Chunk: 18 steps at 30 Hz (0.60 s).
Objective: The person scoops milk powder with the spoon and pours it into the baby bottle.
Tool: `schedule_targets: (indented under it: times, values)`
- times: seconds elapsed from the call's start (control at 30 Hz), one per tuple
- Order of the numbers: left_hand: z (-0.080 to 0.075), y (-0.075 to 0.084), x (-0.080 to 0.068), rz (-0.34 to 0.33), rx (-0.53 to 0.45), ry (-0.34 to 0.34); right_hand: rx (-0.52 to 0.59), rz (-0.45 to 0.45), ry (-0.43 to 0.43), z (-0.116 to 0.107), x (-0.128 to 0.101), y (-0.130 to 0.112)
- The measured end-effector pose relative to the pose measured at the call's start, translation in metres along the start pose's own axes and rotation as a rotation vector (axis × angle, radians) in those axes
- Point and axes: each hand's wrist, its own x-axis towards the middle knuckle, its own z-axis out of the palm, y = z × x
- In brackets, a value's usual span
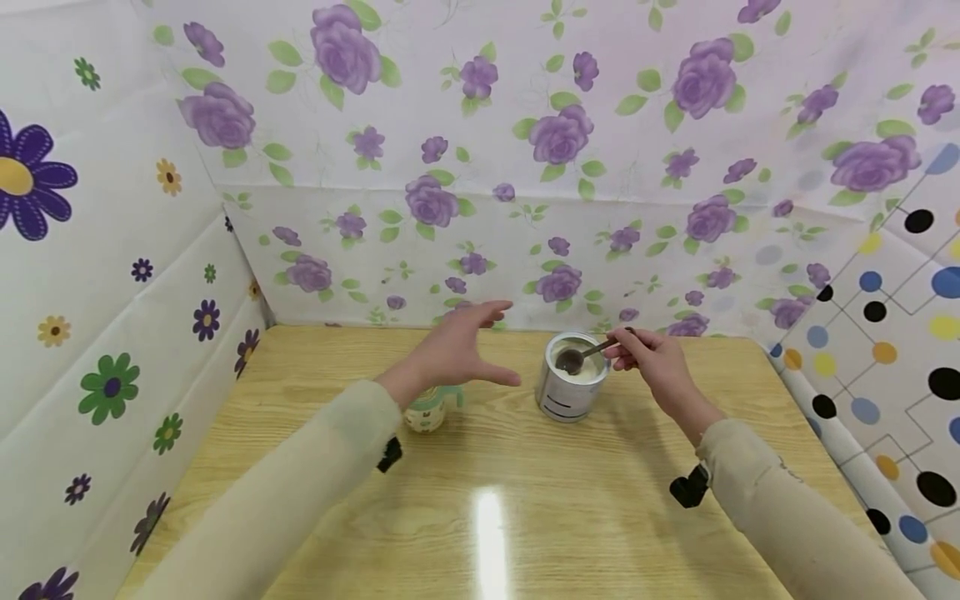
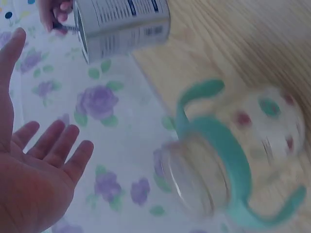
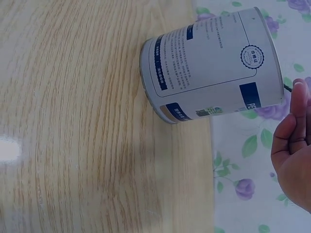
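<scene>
My right hand (image 1: 654, 367) pinches the handle of a dark spoon (image 1: 572, 360). The spoon's bowl lies inside the mouth of a round white milk powder tin (image 1: 566, 398), over the pale powder (image 1: 579, 343). Printed text and blue blocks cover the tin (image 3: 214, 68) in the right wrist view. To the tin's left my left hand (image 1: 461, 350) is raised with fingers and thumb spread, holding nothing. Beneath its wrist stands a baby bottle (image 1: 426, 417) with teal handles, partly hidden by the hand. Blurred in the left wrist view, the bottle (image 2: 272, 126) shows a clear rim and red marks.
Both things stand on a light wooden table (image 1: 420, 517), toward its back edge. A cloth with purple roses (image 1: 427, 200) hangs right behind. Patterned sheets close off the left (image 1: 112, 250) and right (image 1: 885, 350) sides.
</scene>
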Motion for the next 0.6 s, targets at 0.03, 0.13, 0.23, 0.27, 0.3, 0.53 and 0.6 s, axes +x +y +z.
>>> schedule_targets:
  times: [0.03, 0.13, 0.23, 0.27, 0.3, 0.53, 0.6]
  values:
    - [0.007, 0.004, 0.005, -0.007, 0.009, 0.004, 0.004, -0.001, 0.003, 0.000, 0.000, 0.000]
    - [0.031, 0.011, 0.016, -0.038, -0.005, 0.016, 0.014, 0.002, 0.005, 0.001, 0.000, 0.000]
    - [0.051, 0.012, 0.023, -0.078, -0.061, 0.026, 0.020, 0.007, 0.000, 0.004, 0.000, 0.000]
    - [0.057, 0.012, 0.025, -0.088, -0.086, 0.031, 0.021, 0.006, -0.002, 0.005, 0.000, 0.000]
    - [0.063, 0.011, 0.027, -0.096, -0.106, 0.039, 0.027, 0.005, -0.004, 0.005, 0.000, 0.001]
    - [0.103, 0.001, 0.042, -0.151, -0.183, 0.105, 0.021, -0.003, -0.010, 0.005, -0.002, 0.002]
    - [0.113, -0.002, 0.046, -0.156, -0.191, 0.112, 0.003, -0.008, -0.013, 0.004, -0.003, 0.001]
